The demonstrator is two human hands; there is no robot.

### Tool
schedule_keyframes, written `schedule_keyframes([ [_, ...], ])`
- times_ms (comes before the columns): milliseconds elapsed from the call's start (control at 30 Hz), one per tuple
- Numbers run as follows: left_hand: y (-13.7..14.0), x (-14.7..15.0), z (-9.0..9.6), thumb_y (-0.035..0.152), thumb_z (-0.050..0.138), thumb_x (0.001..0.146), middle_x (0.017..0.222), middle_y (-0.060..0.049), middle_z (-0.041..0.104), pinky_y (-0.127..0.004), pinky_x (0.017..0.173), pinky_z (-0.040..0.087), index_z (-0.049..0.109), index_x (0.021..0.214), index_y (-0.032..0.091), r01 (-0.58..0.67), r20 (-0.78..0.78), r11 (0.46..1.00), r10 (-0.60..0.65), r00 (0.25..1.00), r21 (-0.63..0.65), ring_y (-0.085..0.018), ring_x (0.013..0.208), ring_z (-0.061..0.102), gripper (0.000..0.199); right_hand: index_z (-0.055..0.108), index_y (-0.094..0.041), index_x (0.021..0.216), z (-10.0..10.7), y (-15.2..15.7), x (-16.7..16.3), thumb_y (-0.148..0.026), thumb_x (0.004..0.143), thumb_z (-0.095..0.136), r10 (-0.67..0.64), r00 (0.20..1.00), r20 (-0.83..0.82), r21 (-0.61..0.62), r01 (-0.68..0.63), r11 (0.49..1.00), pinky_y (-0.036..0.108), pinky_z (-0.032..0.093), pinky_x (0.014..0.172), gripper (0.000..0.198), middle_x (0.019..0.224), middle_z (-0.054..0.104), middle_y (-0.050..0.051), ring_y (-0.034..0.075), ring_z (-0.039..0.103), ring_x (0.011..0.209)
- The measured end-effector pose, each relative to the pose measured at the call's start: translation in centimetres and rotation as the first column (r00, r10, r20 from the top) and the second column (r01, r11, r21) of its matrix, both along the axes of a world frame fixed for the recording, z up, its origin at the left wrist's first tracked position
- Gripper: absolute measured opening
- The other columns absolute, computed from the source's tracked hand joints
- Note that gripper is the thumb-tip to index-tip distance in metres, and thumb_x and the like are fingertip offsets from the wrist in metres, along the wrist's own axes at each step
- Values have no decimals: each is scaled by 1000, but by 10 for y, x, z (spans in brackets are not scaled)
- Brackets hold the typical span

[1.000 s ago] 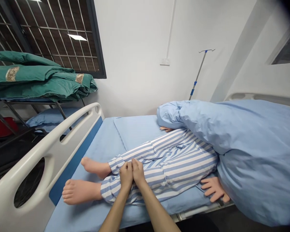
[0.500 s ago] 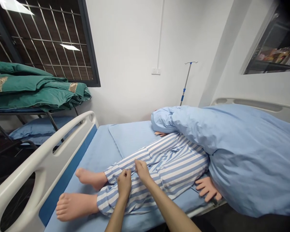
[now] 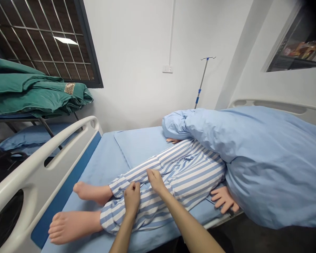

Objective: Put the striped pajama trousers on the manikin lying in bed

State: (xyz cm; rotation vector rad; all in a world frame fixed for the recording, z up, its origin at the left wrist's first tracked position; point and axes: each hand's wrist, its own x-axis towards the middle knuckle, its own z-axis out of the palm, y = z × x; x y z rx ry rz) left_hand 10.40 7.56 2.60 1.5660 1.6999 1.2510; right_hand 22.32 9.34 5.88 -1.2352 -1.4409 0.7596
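Observation:
A care manikin in blue-and-white striped trousers [image 3: 200, 175] lies on a bed, its bare feet [image 3: 75, 226] toward the left. Over its lower legs, my left hand [image 3: 131, 198] is curled into a loose fist, with nothing showing in it. My right hand [image 3: 155, 180], closed as well, is just to the right and slightly farther away, near the knees. Whether either fist presses on the cloth I cannot tell. A light blue quilt [image 3: 265, 151] hides the manikin's upper body. One of its hands [image 3: 224, 199] pokes out on the near side.
A white bed end board [image 3: 65, 140] rises at the left, another [image 3: 268, 102] at the far right. Behind the bed stands an IV pole [image 3: 201, 82] near the wall. Green folded bedding [image 3: 37, 93] lies on a neighbouring bed below a barred window.
The camera view has shifted slightly, so the scene sits a little higher and more to the left. Both fists stay closed over the legs, nearly in the same place.

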Motion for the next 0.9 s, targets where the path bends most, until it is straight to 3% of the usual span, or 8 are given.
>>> schedule_keyframes([
  [133,0,2,-1,36,40,73,46,6,30,-23,52,23,30,49,19,15,-21,1000,-15,1000,-10,-10,49,33,31,32,-17,50,-35,-4,3,-40,83,31,-68,997,47,20,67,998,21,23,48,40,47,32,-4,8,31,48],
  [367,10,15,6,34,43,69,43,5,30,-23,51,22,30,44,18,66,-82,997,-70,994,-44,-10,48,32,32,34,-17,50,-38,-1,7,-37,85,29,-78,996,-51,23,80,997,22,23,48,40,46,34,-4,9,31,48],
  [900,24,48,94,35,44,69,42,7,23,-22,44,24,26,45,20,83,279,992,-107,954,98,-7,43,25,34,34,-17,50,-40,0,9,-39,85,29,-72,986,-152,16,75,997,22,25,48,41,45,34,-4,9,32,46],
])
